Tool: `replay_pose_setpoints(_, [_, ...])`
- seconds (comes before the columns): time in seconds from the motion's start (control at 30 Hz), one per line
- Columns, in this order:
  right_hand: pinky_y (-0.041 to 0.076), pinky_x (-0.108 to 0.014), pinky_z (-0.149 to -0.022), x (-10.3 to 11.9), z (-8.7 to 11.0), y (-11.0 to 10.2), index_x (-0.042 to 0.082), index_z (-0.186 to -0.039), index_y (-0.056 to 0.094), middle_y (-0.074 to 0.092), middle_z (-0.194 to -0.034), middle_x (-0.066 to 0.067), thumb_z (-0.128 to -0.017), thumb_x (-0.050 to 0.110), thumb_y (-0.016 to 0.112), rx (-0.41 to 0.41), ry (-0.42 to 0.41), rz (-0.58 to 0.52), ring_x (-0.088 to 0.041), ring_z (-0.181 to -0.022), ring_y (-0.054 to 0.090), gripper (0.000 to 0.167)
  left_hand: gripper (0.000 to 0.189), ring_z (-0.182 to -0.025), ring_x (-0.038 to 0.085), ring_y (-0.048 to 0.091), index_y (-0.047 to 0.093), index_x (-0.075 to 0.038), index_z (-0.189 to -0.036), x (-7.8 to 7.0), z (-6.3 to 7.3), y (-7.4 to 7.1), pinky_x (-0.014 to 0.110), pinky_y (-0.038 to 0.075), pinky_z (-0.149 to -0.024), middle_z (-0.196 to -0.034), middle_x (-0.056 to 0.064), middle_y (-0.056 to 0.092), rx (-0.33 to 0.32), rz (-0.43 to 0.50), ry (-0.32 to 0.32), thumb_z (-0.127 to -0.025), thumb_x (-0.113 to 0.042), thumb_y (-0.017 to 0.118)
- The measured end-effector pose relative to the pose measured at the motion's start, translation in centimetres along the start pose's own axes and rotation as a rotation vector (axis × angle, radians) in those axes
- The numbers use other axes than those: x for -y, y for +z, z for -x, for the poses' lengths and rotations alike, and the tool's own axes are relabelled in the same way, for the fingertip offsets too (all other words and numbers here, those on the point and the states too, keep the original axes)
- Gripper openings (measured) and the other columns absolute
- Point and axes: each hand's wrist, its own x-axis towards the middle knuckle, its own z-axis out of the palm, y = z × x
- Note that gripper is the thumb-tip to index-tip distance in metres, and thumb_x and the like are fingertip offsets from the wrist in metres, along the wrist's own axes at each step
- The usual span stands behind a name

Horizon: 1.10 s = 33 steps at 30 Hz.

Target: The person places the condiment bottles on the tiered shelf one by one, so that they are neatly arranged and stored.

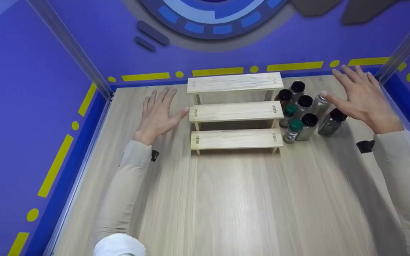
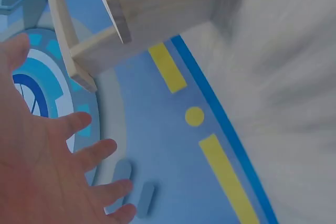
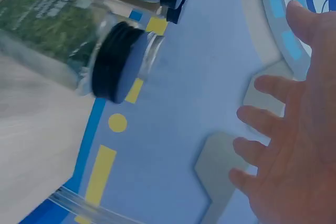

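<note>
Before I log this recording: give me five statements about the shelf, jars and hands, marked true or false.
1. The wooden shelf has three tiers. True.
2. Two jars have green caps. True.
3. The jars stand left of the shelf. False: they stand on its right.
4. The right hand grips a jar. False: its fingers are spread and it holds nothing.
5. The left hand is empty. True.

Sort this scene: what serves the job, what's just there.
Likely the job's:
pale wooden three-tiered shelf, by left hand
clear jars, mostly black-lidded, near right hand
two small green-lidded jars

Probably just there:
blue panels with yellow markings
light wood-grain table
</note>
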Motion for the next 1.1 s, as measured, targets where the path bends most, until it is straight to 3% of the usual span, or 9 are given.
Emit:
replay_pose_setpoints(0.17, [0.004, -0.079, -0.126, -1.0, 1.5, 1.0, 0.01, -0.171, 0.021, 0.015, -0.175, -0.027, -0.107, 0.056, 0.055, -0.034, 0.033, -0.158, -0.057, -0.159, 0.01, 0.086, 0.09, -0.162, 0.042, 0.021, 0.029, -0.019, -0.169, -0.1, 1.5, 1.0, 0.062, 0.012, -0.133, -0.176, 0.011, 0.028, -0.002, 0.162, 0.001, -0.1, -0.071, 0.053])
replay_pose_setpoints(0.3, [0.013, -0.08, -0.123, -2.0, 2.4, 2.0, 0.012, -0.17, 0.024, 0.021, -0.174, -0.028, -0.105, 0.048, 0.063, -0.057, 0.063, -0.268, -0.058, -0.157, 0.018, 0.085, 0.091, -0.16, 0.036, 0.029, 0.029, -0.019, -0.169, -0.3, 2.4, 2.0, 0.059, 0.022, -0.132, -0.174, 0.01, 0.031, 0.018, 0.322, -0.043, -0.099, -0.068, 0.06])
replay_pose_setpoints(0.6, [0.022, -0.077, -0.123, -3.3, 4.3, 4.4, 0.015, -0.17, 0.028, 0.031, -0.171, -0.027, -0.101, 0.042, 0.072, -0.114, 0.131, -0.427, -0.056, -0.156, 0.026, 0.085, 0.085, -0.146, 0.043, 0.047, 0.031, -0.015, -0.167, -0.2, 3.9, 4.4, 0.058, 0.047, -0.117, -0.165, 0.015, 0.042, 0.069, 0.591, -0.113, -0.1, -0.049, 0.071])
replay_pose_setpoints(0.8, [0.028, -0.057, -0.13, -4.0, 5.7, 6.6, 0.018, -0.169, 0.029, 0.036, -0.169, -0.026, -0.102, 0.035, 0.075, -0.178, 0.175, -0.522, -0.051, -0.154, 0.033, 0.083, 0.075, -0.137, 0.042, 0.059, 0.038, -0.009, -0.162, -0.3, 4.1, 6.3, 0.053, 0.055, -0.111, -0.156, 0.018, 0.052, 0.144, 0.716, -0.161, -0.102, -0.036, 0.073])
replay_pose_setpoints(0.87, [0.033, -0.042, -0.131, -4.3, 6.0, 7.3, 0.02, -0.169, 0.032, 0.039, -0.167, -0.025, -0.101, 0.032, 0.076, -0.197, 0.189, -0.553, -0.047, -0.154, 0.037, 0.082, 0.071, -0.132, 0.04, 0.063, 0.041, -0.005, -0.16, -0.3, 4.2, 6.8, 0.049, 0.058, -0.107, -0.153, 0.018, 0.055, 0.162, 0.745, -0.18, -0.102, -0.032, 0.073])
replay_pose_setpoints(0.97, [0.042, -0.017, -0.119, -4.6, 6.3, 8.3, 0.021, -0.167, 0.035, 0.044, -0.164, -0.023, -0.1, 0.029, 0.078, -0.212, 0.209, -0.59, -0.032, -0.152, 0.046, 0.08, 0.066, -0.125, 0.038, 0.068, 0.045, 0.002, -0.155, -0.4, 4.3, 7.6, 0.043, 0.062, -0.101, -0.149, 0.021, 0.059, 0.197, 0.812, -0.219, -0.101, -0.026, 0.073])
replay_pose_setpoints(1.1, [0.047, -0.004, -0.1, -4.9, 6.6, 9.4, 0.021, -0.166, 0.038, 0.046, -0.162, -0.023, -0.098, 0.025, 0.08, -0.215, 0.226, -0.643, -0.011, -0.139, 0.055, 0.08, 0.06, -0.118, 0.037, 0.07, 0.051, 0.008, -0.148, -0.4, 4.2, 8.6, 0.037, 0.065, -0.093, -0.143, 0.027, 0.06, 0.237, 0.931, -0.287, -0.099, -0.018, 0.074])
